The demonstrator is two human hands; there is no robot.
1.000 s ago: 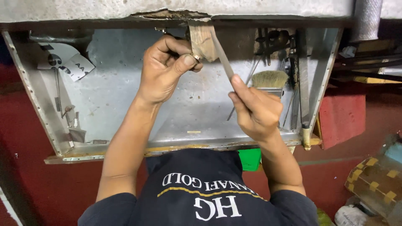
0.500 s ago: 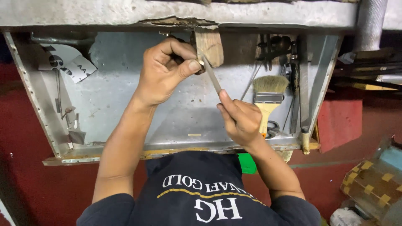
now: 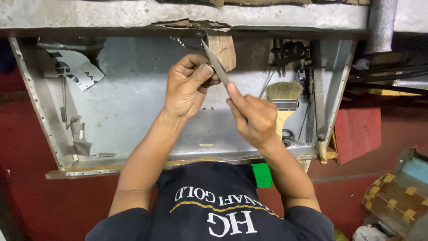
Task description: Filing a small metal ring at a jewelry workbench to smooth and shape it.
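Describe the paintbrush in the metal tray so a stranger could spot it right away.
Look into the wide grey metal tray, then to its right end, just beyond the right hand. The paintbrush lies there, pale bristles up and yellowish wooden handle below. The dark, thin metal tools beside it have no bristles.

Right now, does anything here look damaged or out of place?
Yes: the grey ledge above the metal tray is cracked and chipped where the wooden block sits. A paintbrush lies loose among tools.
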